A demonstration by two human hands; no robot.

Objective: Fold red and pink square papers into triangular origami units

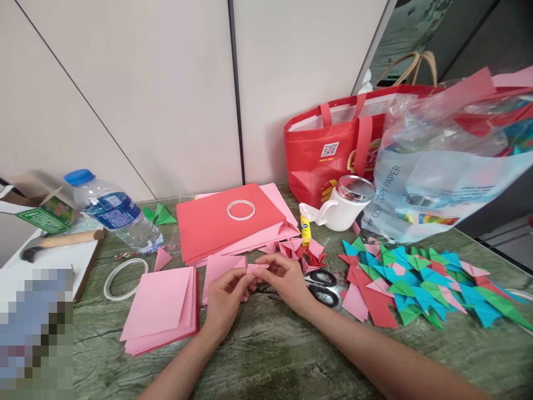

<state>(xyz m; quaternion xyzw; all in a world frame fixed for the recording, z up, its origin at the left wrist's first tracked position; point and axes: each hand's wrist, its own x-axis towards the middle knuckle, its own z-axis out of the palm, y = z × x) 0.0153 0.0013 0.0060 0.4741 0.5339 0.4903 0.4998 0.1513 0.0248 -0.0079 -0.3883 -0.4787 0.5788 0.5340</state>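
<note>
Between my two hands is a small folded piece of pink paper [256,268]. My left hand [225,297] pinches its left side and my right hand [286,279] pinches its right side, both with fingers closed. Behind my left hand lies a pink paper square [222,266], partly covered by that hand. To the left sits a stack of pink squares [160,303] with red sheets beneath. Folded red and pink pieces [306,253] lie just past my right hand. Black-handled scissors [323,288] rest to its right, their blades partly hidden.
Red and pink sheets [220,222] with a tape ring [241,210] lie behind. At left are a water bottle [119,211] and another ring [124,279]. A glue stick [305,229], white mug [341,211], red bag [306,161] and colourful folded pieces [420,278] occupy the right.
</note>
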